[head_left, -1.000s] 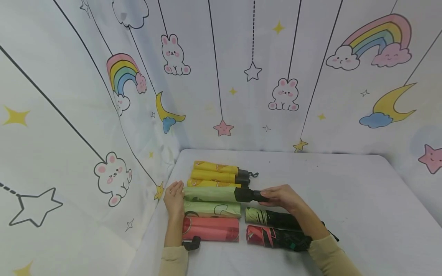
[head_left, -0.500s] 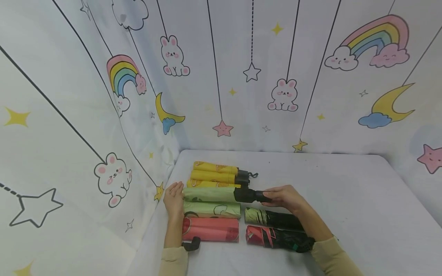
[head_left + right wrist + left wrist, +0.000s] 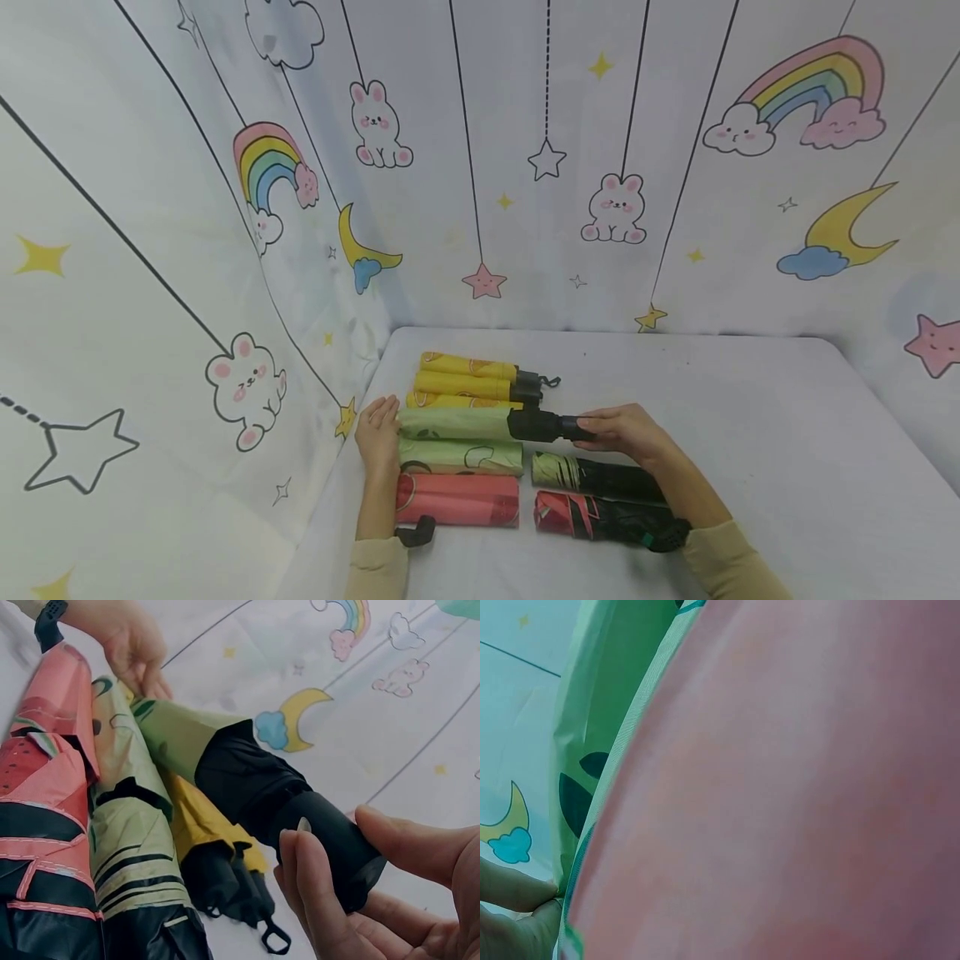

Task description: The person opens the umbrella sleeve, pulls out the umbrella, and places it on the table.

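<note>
A folded umbrella with a black handle lies in a light green sleeve, black fabric showing between the two. My right hand pinches the handle's end between thumb and fingers, as the right wrist view also shows. At the sleeve's far left end is my left hand, whose fingers pinch the green fabric. Just below lie a second green sleeve and a red sleeve. To their right are a green-and-black folded umbrella and a red-and-black one, partly behind my right forearm.
Several yellow umbrellas with black handles lie side by side behind the green one. A white cloth covers the table. Printed curtains stand at the back and left. Black camera mounts sit on the wrists.
My right hand has moved slightly to the right with the handle, and more black shows beyond the green sleeve. My left hand has stayed at the sleeve's left end.
</note>
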A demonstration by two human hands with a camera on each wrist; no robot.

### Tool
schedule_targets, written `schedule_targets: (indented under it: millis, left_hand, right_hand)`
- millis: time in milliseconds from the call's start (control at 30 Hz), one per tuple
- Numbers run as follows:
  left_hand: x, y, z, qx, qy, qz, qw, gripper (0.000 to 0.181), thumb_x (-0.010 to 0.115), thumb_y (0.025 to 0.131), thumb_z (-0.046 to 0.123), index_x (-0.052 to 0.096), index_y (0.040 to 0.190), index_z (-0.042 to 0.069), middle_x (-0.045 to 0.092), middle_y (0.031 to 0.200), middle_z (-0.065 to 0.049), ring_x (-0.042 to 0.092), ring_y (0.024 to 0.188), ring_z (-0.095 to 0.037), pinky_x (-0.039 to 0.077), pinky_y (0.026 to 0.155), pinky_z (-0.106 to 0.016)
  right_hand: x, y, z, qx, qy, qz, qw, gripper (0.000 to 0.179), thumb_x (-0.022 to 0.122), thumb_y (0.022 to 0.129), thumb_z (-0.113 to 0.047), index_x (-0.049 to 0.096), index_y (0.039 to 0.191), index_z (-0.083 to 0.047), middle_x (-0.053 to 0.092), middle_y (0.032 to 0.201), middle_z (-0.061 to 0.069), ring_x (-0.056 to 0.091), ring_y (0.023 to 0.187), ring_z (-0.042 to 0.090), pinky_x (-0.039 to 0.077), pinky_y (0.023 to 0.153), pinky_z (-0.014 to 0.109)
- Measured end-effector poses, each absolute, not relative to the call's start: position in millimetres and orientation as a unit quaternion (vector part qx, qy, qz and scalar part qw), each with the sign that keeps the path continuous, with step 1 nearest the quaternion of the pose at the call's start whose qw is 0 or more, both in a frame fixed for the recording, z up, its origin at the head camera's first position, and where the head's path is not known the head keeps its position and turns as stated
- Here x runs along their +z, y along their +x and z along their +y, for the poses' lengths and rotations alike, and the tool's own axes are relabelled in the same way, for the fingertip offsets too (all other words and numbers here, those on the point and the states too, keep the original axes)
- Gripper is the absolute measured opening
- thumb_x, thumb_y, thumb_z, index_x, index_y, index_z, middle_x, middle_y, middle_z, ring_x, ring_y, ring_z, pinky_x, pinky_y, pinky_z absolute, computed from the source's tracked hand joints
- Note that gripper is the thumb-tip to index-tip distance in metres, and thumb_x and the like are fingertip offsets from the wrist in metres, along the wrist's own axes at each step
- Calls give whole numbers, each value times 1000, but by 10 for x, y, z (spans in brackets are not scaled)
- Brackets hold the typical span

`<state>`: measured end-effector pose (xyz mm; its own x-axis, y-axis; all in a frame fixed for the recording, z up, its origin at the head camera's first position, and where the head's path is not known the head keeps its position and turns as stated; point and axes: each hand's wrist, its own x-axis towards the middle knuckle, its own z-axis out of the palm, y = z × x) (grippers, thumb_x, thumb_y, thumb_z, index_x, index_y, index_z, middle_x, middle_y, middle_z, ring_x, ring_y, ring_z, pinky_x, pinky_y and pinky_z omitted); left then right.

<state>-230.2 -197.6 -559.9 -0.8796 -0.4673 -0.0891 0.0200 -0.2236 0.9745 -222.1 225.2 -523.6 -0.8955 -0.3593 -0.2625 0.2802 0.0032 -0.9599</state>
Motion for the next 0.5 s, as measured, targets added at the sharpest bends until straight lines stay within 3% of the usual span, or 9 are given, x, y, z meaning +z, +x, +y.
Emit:
schedule_targets:
  millis: [500]
  left_hand:
    - [-5589, -2298, -1967, -754, 188, -606, 170, 53, 47, 98, -18, 41, 150, -9, 54, 149, -28, 52, 141, -37, 51, 108, -29]
  right_hand:
    - [-5168, -2150, 2375, -694, -56, 683, 220, 47, 72, 100, -16, 62, 130, 18, 75, 117, 17, 77, 102, 29, 61, 95, 42]
